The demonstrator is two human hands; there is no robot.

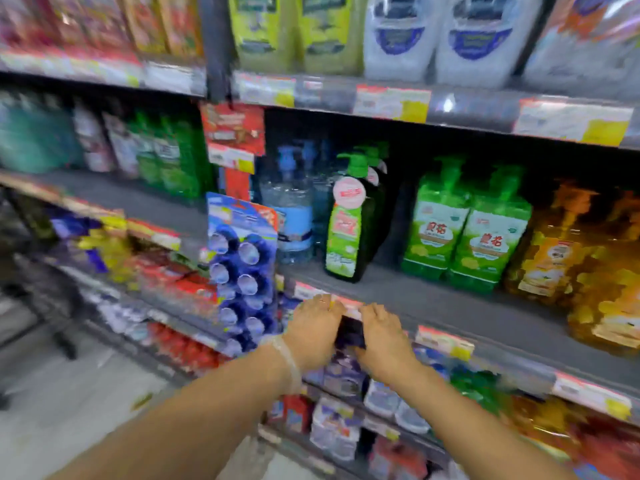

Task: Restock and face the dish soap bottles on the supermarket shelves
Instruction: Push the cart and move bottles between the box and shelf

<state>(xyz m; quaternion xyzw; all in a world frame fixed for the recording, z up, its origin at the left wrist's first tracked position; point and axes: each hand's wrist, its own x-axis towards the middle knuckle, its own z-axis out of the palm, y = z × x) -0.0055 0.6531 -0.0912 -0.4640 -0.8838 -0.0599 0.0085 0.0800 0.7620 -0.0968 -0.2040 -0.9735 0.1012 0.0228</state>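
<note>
Both my hands reach under the front edge of the middle shelf (450,306). My left hand (317,325) and my right hand (382,337) clasp a dark-capped bottle (350,332) between them; its purple-labelled body is mostly hidden by my fingers. On the shelf above stand a dark green pump bottle (348,233) with a pink round tag, a clear blue pump bottle (292,216), two green twin packs (464,233) and orange pump bottles (554,251). The picture is motion-blurred.
A hanging card of blue round items (239,268) dangles just left of my left hand. Refill pouches (398,32) fill the top shelf. Lower shelves hold purple and white packs (343,379) and red packs (180,285). The pale floor (69,393) lies at lower left.
</note>
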